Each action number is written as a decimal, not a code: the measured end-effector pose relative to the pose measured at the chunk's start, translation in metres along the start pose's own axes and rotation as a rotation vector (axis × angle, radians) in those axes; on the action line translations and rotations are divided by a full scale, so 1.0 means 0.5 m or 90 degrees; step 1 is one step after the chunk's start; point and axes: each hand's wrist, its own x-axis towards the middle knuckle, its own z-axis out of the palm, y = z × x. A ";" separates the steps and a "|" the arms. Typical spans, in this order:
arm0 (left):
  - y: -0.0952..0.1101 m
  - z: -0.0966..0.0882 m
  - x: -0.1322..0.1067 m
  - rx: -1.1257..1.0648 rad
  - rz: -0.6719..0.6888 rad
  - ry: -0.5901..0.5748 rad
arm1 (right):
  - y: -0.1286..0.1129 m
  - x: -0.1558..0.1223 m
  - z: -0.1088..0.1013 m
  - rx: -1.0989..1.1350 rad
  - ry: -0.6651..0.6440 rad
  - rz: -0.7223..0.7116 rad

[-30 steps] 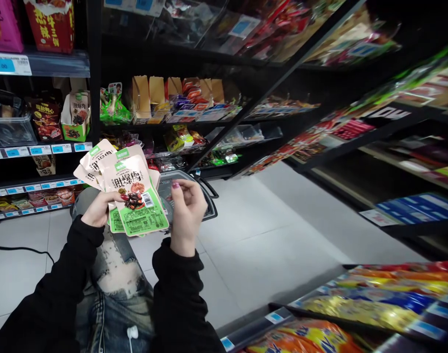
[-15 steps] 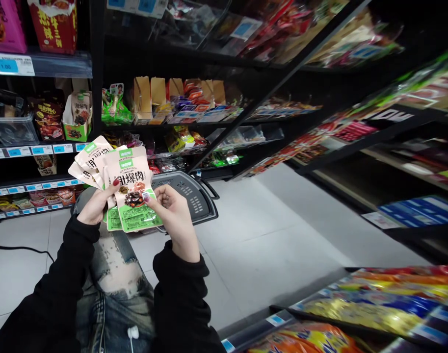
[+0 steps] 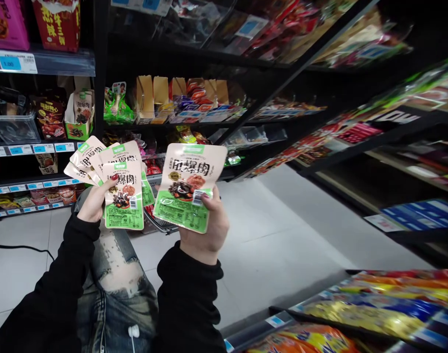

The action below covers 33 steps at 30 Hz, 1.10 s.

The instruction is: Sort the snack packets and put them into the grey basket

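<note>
Several cream-and-green snack packets (image 3: 123, 215) are fanned out in my left hand (image 3: 94, 202), its thumb pressed on the front one. My right hand (image 3: 209, 225) pinches a single snack packet (image 3: 187, 176) of the same kind by its lower right corner, apart from the fan and a little to its right. The printed fronts of the packets face me. Behind the two hands, a dark shopping basket (image 3: 161, 224) on the floor is mostly hidden. A display box (image 3: 79, 115) with matching packets stands on the shelf at the left.
Black shelves (image 3: 47, 148) with price tags and bagged snacks run along the left and back. More snack shelves stand at the right, and colourful bags (image 3: 356, 316) fill a low rack at lower right. Pale floor tiles (image 3: 268, 235) lie between. A black cable (image 3: 21, 248) crosses the floor at left.
My right hand has drawn one packet off the fan and moved it to the right. My left hand still holds the others in nearly the same place.
</note>
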 end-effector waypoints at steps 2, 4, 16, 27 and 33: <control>0.000 0.000 0.002 0.009 -0.001 0.015 | -0.002 0.001 0.003 0.009 -0.007 0.003; 0.000 0.000 0.003 0.012 -0.005 0.013 | 0.001 0.004 0.003 0.011 -0.020 0.037; 0.001 -0.003 0.003 0.016 -0.015 0.008 | 0.026 0.012 -0.006 0.067 -0.094 0.125; 0.001 -0.001 0.001 -0.006 -0.019 -0.006 | 0.036 0.024 -0.028 -0.034 -0.072 0.092; 0.007 -0.008 0.004 -0.048 -0.021 0.000 | 0.005 0.020 -0.039 -0.271 0.196 -0.178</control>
